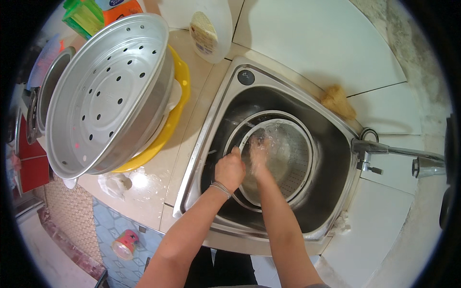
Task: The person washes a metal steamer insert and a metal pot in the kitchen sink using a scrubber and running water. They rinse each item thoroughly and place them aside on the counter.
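In the stainless steel sink (329, 172) sits a round metal basin (268, 113) with a perforated strainer (300, 176) inside it, full of cloudy water. My left hand (230, 169), with a bracelet at its wrist, grips the strainer's left rim. Splashing water surrounds my right hand (260, 153), which is in the strainer; its fingers are blurred, and whether they hold anything cannot be made out.
Left of the sink, an aluminium steamer pot (119, 86) leans over a yellow basin (180, 82). A white plastic bottle (212, 32) stands behind. The faucet (381, 147) is at the right, near a tan sponge (338, 102). Crumpled white material (113, 185) lies on the wet counter.
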